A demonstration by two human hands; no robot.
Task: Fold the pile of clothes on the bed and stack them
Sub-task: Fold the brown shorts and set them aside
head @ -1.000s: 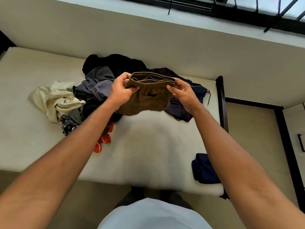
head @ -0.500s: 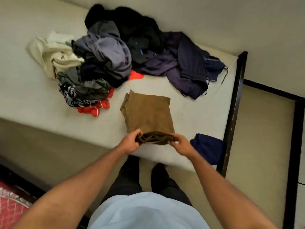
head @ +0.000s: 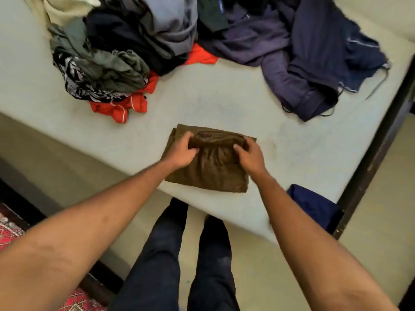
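A brown garment [head: 213, 171] lies folded into a small rectangle near the front edge of the bed [head: 202, 104]. My left hand [head: 183, 151] grips its waistband end on the left side. My right hand [head: 250, 154] grips the same end on the right side, fingers curled over the fabric. That end is laid over the lower half of the garment. A pile of unfolded clothes [head: 125, 46] in grey, black, olive, red and cream covers the far left of the bed. Dark purple and navy clothes [head: 303, 59] sprawl at the far right.
A folded navy garment [head: 314, 205] sits at the bed's front right corner. The dark bed frame [head: 377, 149] runs along the right side. My legs stand against the bed's front edge, and a red patterned rug [head: 11, 232] lies on the floor at the left.
The brown garment went from held up in the air to flat on the bed, and both hands carried its near end forward over the far half, halving it.
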